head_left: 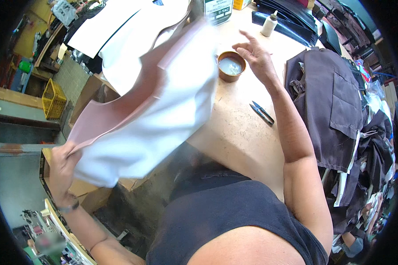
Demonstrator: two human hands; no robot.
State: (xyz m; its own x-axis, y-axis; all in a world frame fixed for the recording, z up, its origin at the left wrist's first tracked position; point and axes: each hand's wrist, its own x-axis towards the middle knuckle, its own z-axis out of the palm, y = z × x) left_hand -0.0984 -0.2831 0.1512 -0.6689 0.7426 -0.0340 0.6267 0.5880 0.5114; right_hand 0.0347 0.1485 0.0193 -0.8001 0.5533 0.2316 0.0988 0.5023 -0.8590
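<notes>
A large, floppy sheet (141, 132), white on one side with a dusty-pink band and a brown face, hangs in the air on the left, blurred by motion. My left hand (64, 161) pinches its lower left corner. Its upper end is close to a can at the back of the table. My right hand (256, 55) is raised over the table with fingers apart, holding nothing. Just left of it stands a round brown bowl (231, 67) with whitish contents. Small thread snips (262, 113) lie on the table, left of my right forearm.
The pale worktable (225, 137) has a white squeeze bottle (269, 24), a green-labelled can (218, 11) and black sheets (287, 26) at the back. Dark garments (327, 106) are heaped on the right. White sheets (106, 26) lie far left; cardboard boxes (88, 194) and a yellow crate (54, 99) stand below.
</notes>
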